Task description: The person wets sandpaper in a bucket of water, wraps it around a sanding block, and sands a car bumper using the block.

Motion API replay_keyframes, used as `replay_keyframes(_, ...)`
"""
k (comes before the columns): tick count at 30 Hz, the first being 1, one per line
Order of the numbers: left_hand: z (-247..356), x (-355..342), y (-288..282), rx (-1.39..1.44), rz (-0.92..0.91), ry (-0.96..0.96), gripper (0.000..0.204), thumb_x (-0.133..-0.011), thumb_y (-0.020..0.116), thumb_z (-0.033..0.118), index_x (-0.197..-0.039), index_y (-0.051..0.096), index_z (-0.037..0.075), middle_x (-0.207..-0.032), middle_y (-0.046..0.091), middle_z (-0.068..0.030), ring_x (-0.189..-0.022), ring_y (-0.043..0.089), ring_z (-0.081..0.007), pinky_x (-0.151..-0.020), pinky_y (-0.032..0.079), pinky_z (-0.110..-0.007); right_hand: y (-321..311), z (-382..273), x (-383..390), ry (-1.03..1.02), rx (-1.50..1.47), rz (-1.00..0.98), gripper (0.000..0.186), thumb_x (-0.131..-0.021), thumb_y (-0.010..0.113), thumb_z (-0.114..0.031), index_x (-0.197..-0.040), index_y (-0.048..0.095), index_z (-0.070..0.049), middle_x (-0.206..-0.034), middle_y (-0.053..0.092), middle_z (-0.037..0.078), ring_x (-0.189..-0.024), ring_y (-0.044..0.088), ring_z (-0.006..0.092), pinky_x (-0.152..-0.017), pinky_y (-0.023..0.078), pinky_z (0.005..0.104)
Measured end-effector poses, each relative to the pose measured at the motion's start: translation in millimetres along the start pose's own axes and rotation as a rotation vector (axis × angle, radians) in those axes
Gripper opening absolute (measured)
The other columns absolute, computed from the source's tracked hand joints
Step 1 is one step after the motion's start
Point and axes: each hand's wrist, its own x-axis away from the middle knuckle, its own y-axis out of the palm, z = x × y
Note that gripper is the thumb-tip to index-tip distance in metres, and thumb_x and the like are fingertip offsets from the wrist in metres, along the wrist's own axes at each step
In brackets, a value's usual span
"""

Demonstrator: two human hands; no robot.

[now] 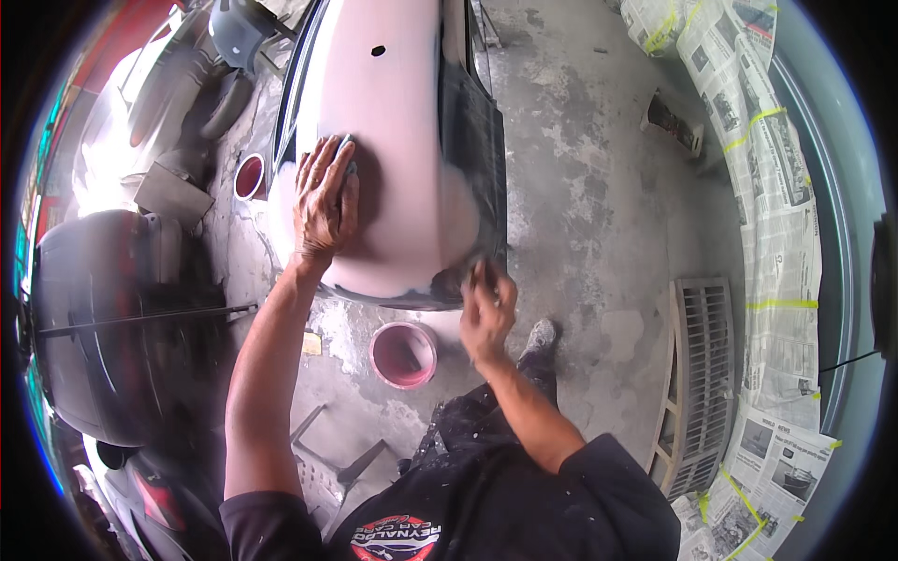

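Note:
A long car body panel [393, 112] with pale pink filler or primer and dark edges lies lengthwise ahead of me, with a small dark hole near its far end. My left hand [325, 196] presses on the pink surface with fingers together over a thin blue-grey pad, only slivers of which show. At the panel's near right corner, over a dark patch, my right hand [488, 304] is curled and slightly blurred; whatever it may hold is hidden. A round bucket with pink inside [376, 355] stands on the floor just below the panel.
Dark bumpers and body parts [112, 327] crowd the left, near another bucket [239, 179]. A metal stand [332, 467] is by my legs. On the right are a slatted grille [702, 374], a small object [678, 126] and a long newspaper-masked part [776, 243] along the edge.

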Motion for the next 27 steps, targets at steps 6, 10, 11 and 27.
replay_keyframes(6, 4.7, -0.6, 1.6, 0.018, 0.007, 0.016, 0.043, -0.099, 0.053, 0.019, -0.139, 0.061, 0.006, -0.144, 0.058, -0.0208, -0.139, 0.049, -0.0395, -0.121, 0.03, -0.051, -2.4, -16.5, -78.9, 0.052, -0.018, -0.057, 0.039, -0.089, 0.075, -0.001, -0.128, 0.07, -0.004, -0.126, 0.062, 0.018, -0.108, 0.059, 0.0304, -0.092, 0.051, 0.0401)
replay_keyframes(10, 1.5, 0.7, -1.5, -0.006, -0.008, 0.006, 0.044, -0.099, 0.051, 0.019, -0.14, 0.06, 0.005, -0.143, 0.058, -0.0213, -0.138, 0.05, -0.0401, -0.12, 0.031, -0.051, 2.1, 0.1, 6.9, 0.009, 0.024, 0.006, 0.038, -0.087, 0.077, -0.003, -0.124, 0.072, -0.003, -0.128, 0.062, 0.018, -0.11, 0.06, 0.0329, -0.095, 0.051, 0.0394)
replay_keyframes(11, 3.8, -1.3, -0.6, -0.004, -0.008, 0.019, 0.044, -0.099, 0.051, 0.018, -0.14, 0.06, 0.005, -0.143, 0.058, -0.0214, -0.138, 0.05, -0.0403, -0.12, 0.031, -0.051, 5.5, 19.1, 42.4, -0.045, 0.049, 0.013, 0.039, -0.086, 0.077, -0.003, -0.124, 0.072, -0.003, -0.128, 0.061, 0.018, -0.111, 0.06, 0.0337, -0.096, 0.051, 0.0397)
replay_keyframes(27, 7.9, -5.1, -1.1, 0.073, 0.023, -0.01, 0.043, -0.098, 0.055, 0.019, -0.138, 0.061, 0.005, -0.144, 0.058, -0.021, -0.139, 0.049, -0.0393, -0.12, 0.03, -0.051, 2.7, -7.6, -83.3, 0.005, 0.053, 0.026, 0.037, -0.092, 0.07, -0.006, -0.13, 0.07, -0.004, -0.117, 0.065, 0.012, -0.101, 0.059, 0.0323, -0.087, 0.05, 0.0413)
